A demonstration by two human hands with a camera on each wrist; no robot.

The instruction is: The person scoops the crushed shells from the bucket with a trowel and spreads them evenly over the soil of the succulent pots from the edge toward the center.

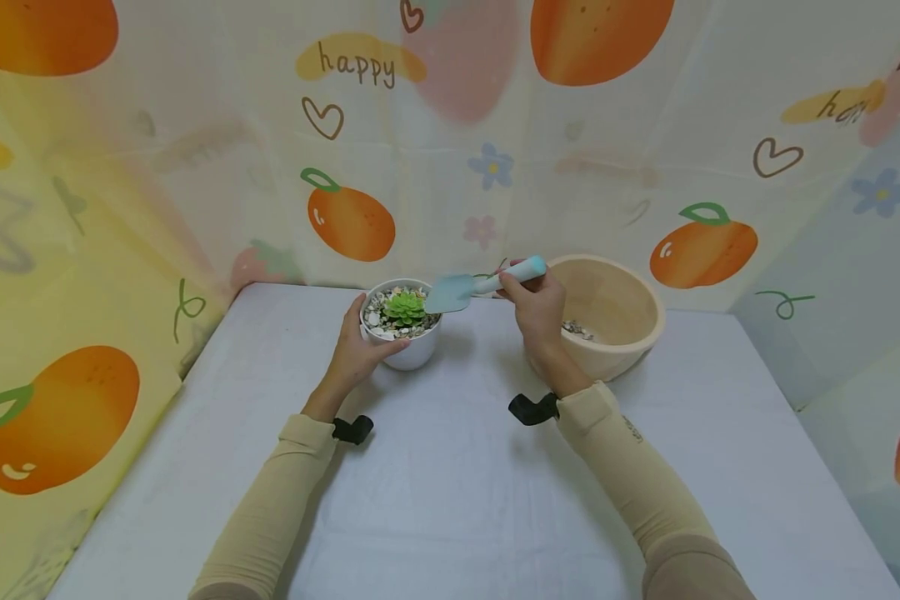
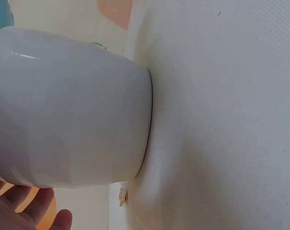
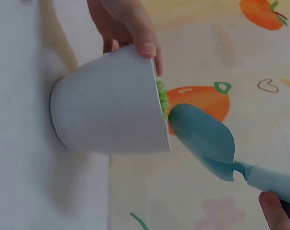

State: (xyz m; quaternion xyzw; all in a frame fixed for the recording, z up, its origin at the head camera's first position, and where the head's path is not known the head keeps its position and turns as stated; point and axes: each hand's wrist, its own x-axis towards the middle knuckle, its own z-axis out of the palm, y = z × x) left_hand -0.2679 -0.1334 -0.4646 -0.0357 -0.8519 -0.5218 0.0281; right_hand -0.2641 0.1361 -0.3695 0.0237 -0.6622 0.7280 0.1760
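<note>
A small white pot point(image 1: 411, 357) stands on the table, holding a green succulent point(image 1: 403, 307) ringed by pale pebbles. My left hand point(image 1: 354, 350) grips the pot from its left side, thumb along the near rim and fingers round the far side. In my right hand point(image 1: 542, 315) is the handle of a light blue trowel point(image 1: 450, 294), pinched between thumb and fingers. The trowel's blade point(image 3: 205, 139) hovers at the pot's right rim, close to the succulent; whether it touches the pebbles I cannot tell. The left wrist view mostly shows the pot's smooth wall point(image 2: 73, 105).
Behind my right wrist sits a large beige planter point(image 1: 630, 337) with a few pebbles point(image 1: 577, 330) inside. A small pale chip point(image 2: 123, 196) lies on the table beside the white pot. White cloth covers the table point(image 1: 435, 500); a fruit-printed curtain point(image 1: 435, 200) hangs along its back edge.
</note>
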